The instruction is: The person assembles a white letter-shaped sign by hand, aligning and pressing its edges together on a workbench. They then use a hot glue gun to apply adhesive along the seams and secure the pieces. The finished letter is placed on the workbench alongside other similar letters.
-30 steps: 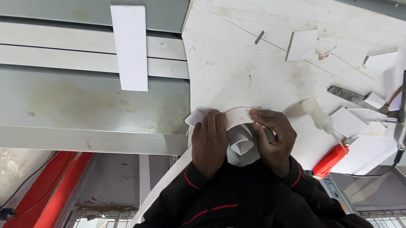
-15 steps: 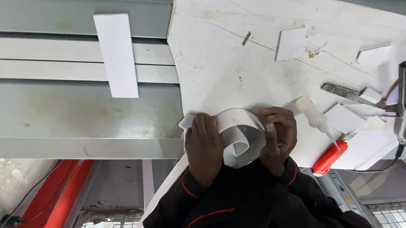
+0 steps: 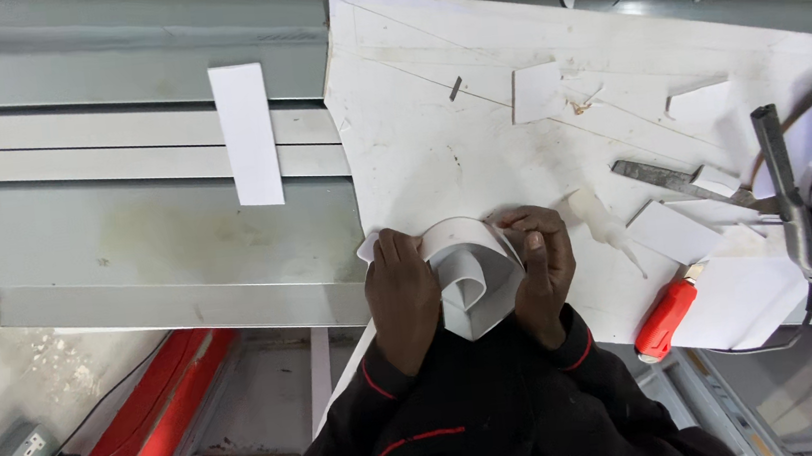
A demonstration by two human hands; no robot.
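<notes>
Biggest thing in view is the grey metal bench, with a big white cutting board sheet laid across it from about 12 to 3 o'clock. At 6 o'clock on that sheet sits my curled white card strip, bent into a loop right at the board's near edge. My left hand is clamped down on 1 end of it, and my right hand pinches the other end with the fingers closed on the card. To do this bend well, I reckon both ends need even pressure so the curve rolls smooth instead of creasing.

No packages or signs showing, just a plain white rectangular paper strip at 10 o'clock on the bench, blank as far as I can tell. Smaller stuff: a red-handled tool at 4 o'clock and a small white glue bottle at 3.
</notes>
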